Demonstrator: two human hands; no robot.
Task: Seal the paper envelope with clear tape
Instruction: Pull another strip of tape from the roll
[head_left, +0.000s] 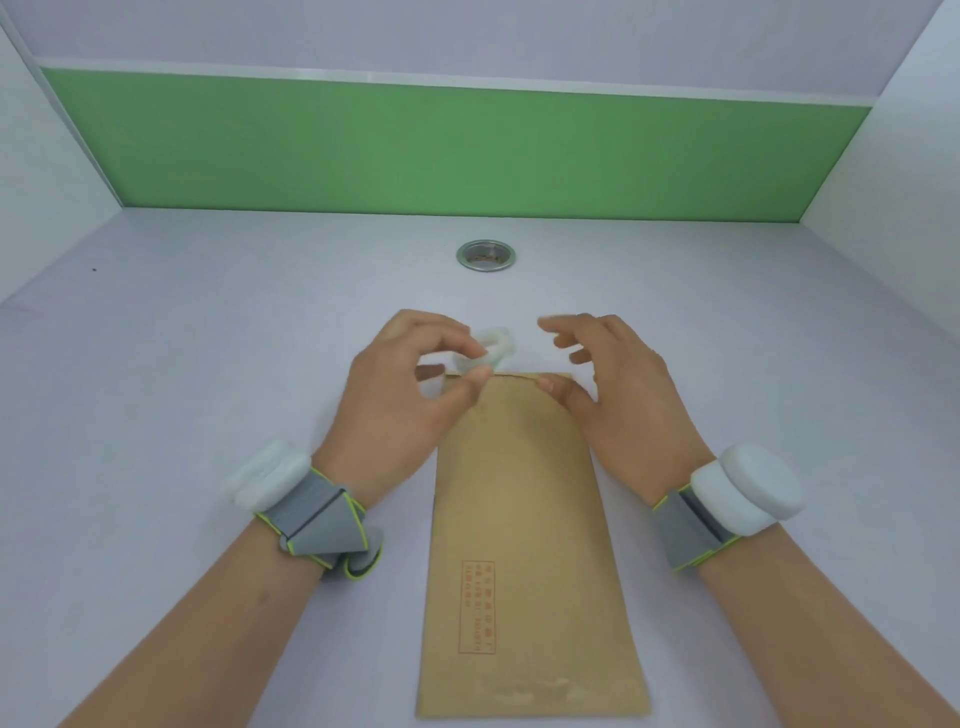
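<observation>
A long brown paper envelope (519, 519) lies flat on the pale table, its far end between my hands, with red printed text near its lower left. My left hand (400, 395) pinches a small roll of clear tape (493, 349) between thumb and fingers just above the envelope's far edge. My right hand (618, 384) hovers beside the roll with fingers spread, its thumb resting on the envelope's far right corner. Whether a strip of tape is pulled out is too blurred to tell.
A round metal grommet hole (486, 255) sits in the table beyond the hands. A green back panel (467, 156) and white side walls enclose the table. Grey straps with white sensor pods are on both wrists.
</observation>
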